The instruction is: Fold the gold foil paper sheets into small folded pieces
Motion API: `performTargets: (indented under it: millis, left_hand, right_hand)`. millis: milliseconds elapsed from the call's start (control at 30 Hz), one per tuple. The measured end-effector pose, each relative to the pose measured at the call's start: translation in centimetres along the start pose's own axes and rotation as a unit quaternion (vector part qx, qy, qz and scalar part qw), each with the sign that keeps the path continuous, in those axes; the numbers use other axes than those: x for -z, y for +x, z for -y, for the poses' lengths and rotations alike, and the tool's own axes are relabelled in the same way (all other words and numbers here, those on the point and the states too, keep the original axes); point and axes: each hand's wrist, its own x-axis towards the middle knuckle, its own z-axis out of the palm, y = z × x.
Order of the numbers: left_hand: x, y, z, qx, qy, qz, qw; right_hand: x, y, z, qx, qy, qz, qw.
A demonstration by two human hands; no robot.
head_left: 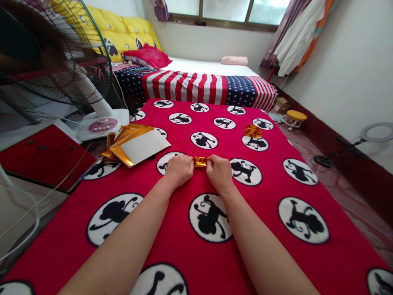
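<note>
A strip of shiny gold foil paper (201,162), rolled or folded narrow, stretches between my two hands above the red cloth (172,213). My left hand (180,169) is closed around its left end. Its right end is gripped by my right hand (219,172), fingers curled with the thumb in front. Both ends of the strip are hidden inside my fists. To the left of my hands lies a fanned stack of gold foil sheets (123,137), with a white-backed sheet (145,146) on top. Further back on the right sits a folded gold foil piece (253,130).
An electric fan (102,123) with blurred blades stands at the left, beside a red-topped cabinet (46,155) with cables. Behind the table is a bed (196,88) with pillows. On the right floor are a yellow stool (296,115) and a ring light stand (346,145).
</note>
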Motion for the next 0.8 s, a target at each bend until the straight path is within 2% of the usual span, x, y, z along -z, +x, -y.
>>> performTargets:
  millis: [333,567,800]
  left_hand:
    - [-0.02,-0.13,0.16,0.001,-0.004,-0.007,1.0]
    - [-0.14,-0.13,0.01,-0.011,0.012,-0.005,1.0]
    - [-0.05,-0.11,0.03,-0.027,0.013,-0.002,1.0]
  right_hand:
    - [-0.4,-0.17,-0.59,-0.015,0.056,-0.006,0.998]
    - [-0.48,-0.41,-0.43,-0.037,0.18,-0.028,0.983]
    - [-0.52,-0.55,-0.15,-0.048,0.232,-0.029,0.971]
